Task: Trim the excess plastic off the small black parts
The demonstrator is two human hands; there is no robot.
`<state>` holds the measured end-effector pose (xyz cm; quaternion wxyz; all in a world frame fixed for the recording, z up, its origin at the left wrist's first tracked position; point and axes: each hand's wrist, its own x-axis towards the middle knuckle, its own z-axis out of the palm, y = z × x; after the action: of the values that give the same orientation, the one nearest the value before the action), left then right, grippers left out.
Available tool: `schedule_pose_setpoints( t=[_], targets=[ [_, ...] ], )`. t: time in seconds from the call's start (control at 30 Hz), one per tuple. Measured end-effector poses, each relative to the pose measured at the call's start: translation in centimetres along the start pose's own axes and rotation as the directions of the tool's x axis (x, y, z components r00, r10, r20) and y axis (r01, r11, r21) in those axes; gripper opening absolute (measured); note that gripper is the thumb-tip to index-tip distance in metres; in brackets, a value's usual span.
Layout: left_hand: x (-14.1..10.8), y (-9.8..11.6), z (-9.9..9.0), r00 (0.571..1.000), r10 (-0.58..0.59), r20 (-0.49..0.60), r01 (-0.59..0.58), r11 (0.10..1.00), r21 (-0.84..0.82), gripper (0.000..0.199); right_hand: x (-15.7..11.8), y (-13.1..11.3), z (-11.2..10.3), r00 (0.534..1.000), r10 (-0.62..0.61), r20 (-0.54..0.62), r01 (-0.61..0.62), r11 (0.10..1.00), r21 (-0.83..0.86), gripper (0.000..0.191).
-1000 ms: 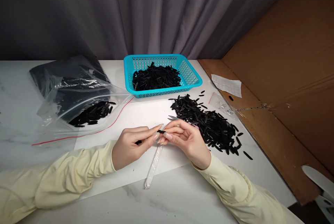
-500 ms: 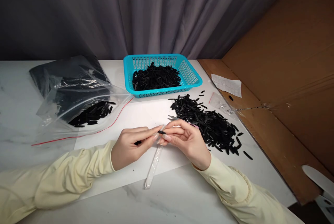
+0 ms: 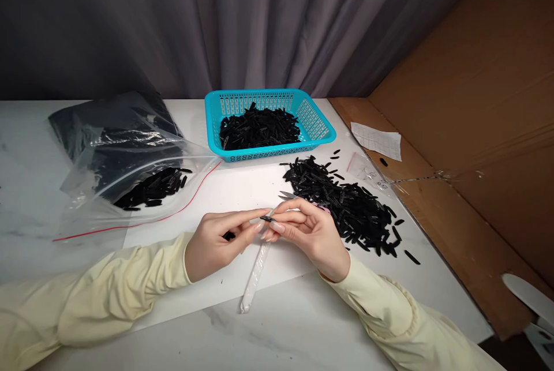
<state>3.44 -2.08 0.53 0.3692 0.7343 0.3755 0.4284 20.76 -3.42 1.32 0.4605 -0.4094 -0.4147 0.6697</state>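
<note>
while our left hand (image 3: pixel 216 241) and right hand (image 3: pixel 315 232) pinch one black piece (image 3: pixel 267 218) above the white paper (image 3: pixel 242 183), we judge it unfinished; more lie in the pile (image 3: pixel 350 206), basket (image 3: pixel 211 123) and bag (image 3: pixel 110 140), though we cannot tell which are done.

The white stick (image 3: pixel 254 280) looks glossy, the curtain (image 3: pixel 259 25) matt cloth.
</note>
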Motion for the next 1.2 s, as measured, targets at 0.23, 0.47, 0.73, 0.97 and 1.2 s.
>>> schedule_pose_setpoints(
  t=[0.23,0.47,0.73,0.97,1.2],
  targets=[
    [0.9,0.0,-0.4,0.910,-0.375,0.177,0.410,0.878,-0.248,0.035,1.5,-1.7,-0.8,0.979,-0.187,-0.075,0.167,0.962,-0.217,0.016],
    [2.7,-1.6,-1.4,0.703,-0.507,0.499,0.704,0.397,-0.589,0.049,9.3,-8.3,-1.3,0.854,-0.510,0.102,0.410,0.540,-0.735,0.022],
    [2.8,-1.8,-1.0,0.682,-0.538,0.495,0.697,0.272,-0.664,0.041,4.3,-3.2,3.7,0.800,-0.174,0.574,0.600,0.273,-0.752,0.013],
    [2.7,-1.6,-0.8,0.726,-0.534,0.434,0.674,0.428,-0.602,0.037,4.2,-1.7,3.5,0.900,-0.238,0.365,0.434,0.553,-0.711,0.008],
    [2.5,-1.1,-0.8,0.760,-0.515,0.397,0.647,0.534,-0.544,0.028,2.4,-1.9,0.8,0.997,0.054,-0.061,-0.069,0.957,-0.281,0.014]
  ],
)
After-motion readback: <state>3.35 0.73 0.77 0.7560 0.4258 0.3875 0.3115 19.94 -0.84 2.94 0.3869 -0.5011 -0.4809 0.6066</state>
